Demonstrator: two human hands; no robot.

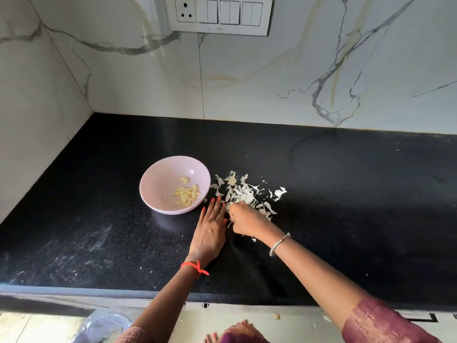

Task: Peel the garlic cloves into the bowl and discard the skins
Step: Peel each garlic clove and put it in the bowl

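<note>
A pale pink bowl [158,184] stands on the black counter and holds several peeled yellow garlic cloves [186,193]. To its right lies a scattered pile of white garlic skins [243,191]. My left hand [211,227] lies flat on the counter with straight fingers, just below the bowl's right rim and at the left edge of the skins. My right hand [244,220] is curled at the near edge of the pile, fingers closed round some skins; a few bits show under the fist.
The black counter [346,206] runs to a marble wall at the back and left. A switch panel [220,14] sits high on the wall. A clear plastic bag [103,326] lies below the counter's front edge at the left.
</note>
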